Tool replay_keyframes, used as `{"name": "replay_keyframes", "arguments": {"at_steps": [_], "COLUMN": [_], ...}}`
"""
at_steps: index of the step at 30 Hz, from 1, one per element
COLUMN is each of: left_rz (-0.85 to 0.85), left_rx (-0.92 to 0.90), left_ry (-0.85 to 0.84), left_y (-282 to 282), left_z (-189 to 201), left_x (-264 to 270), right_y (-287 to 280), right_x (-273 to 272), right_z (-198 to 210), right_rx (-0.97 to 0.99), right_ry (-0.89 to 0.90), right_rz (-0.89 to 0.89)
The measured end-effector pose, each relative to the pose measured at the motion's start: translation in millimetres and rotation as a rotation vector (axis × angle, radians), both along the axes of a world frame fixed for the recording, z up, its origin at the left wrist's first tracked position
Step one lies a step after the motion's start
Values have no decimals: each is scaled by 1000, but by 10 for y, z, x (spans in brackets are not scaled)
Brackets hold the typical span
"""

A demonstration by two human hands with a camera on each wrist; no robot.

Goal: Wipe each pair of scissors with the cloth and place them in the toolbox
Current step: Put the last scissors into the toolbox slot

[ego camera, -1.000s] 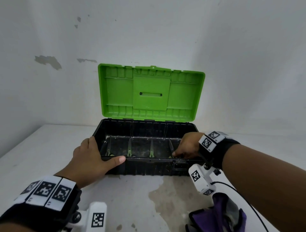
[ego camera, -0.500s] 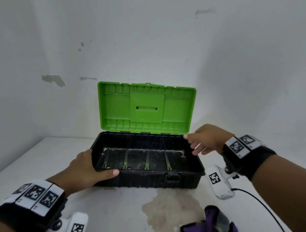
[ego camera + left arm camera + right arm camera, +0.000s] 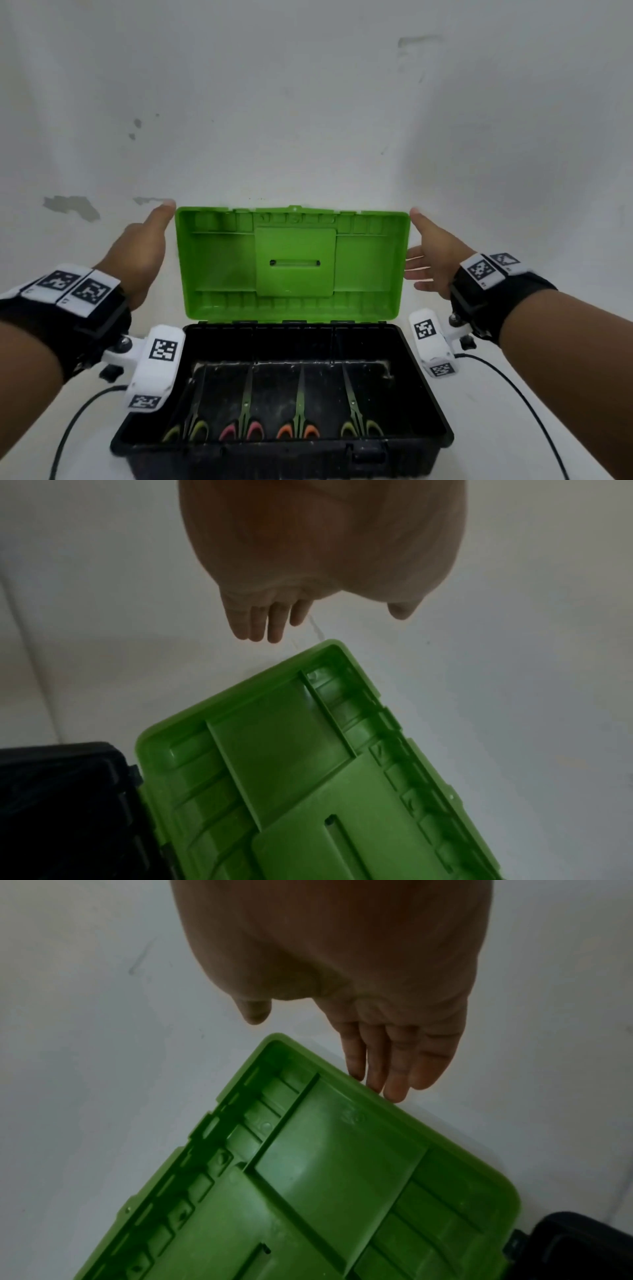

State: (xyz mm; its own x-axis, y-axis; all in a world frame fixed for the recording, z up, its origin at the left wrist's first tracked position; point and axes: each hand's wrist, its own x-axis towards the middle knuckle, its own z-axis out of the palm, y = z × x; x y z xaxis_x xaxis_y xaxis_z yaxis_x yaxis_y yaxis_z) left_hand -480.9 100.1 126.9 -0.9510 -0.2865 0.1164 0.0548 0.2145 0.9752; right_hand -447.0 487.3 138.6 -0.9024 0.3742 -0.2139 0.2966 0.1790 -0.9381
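Both our hands left the toolbox base for the lid: left hand at 9 o'clock, right hand at 3, fingers straight, probably just touching. Four scissors lie inside. Uneven push could twist the lid.

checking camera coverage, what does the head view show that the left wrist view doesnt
Only the head view shows four pairs of scissors lying in a row inside the black toolbox, the right hand open beside the lid's right edge, and both wrist cameras.

Only the left wrist view shows the left hand's fingers straight, above the lid's corner and apparently clear of it.

Both show the left hand, the raised green lid and the white wall.
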Motion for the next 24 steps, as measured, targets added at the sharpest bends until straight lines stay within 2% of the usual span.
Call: {"name": "replay_keyframes", "arguments": {"at_steps": [3,5,14,19,24], "left_rz": [-64,-56,-86,-51,-85], "left_rx": [75,48,-72,-252,-450], "left_ry": [22,66,115,80,142], "left_y": [81,106,-153,-290,-256], "left_z": [-62,-91,-203,-493,-798], "left_x": [-114,-75,536,991,1459], "right_y": [-60,-87,-9,-2,-103], "right_x": [-102,-78,558,1034,1484], "right_z": [-13,-14,-123,-465,-826], "right_rx": [23,36,192,336,463], "right_ry": [50,93,157,163,260], "right_rz": [-20,-57,30,91,188]}}
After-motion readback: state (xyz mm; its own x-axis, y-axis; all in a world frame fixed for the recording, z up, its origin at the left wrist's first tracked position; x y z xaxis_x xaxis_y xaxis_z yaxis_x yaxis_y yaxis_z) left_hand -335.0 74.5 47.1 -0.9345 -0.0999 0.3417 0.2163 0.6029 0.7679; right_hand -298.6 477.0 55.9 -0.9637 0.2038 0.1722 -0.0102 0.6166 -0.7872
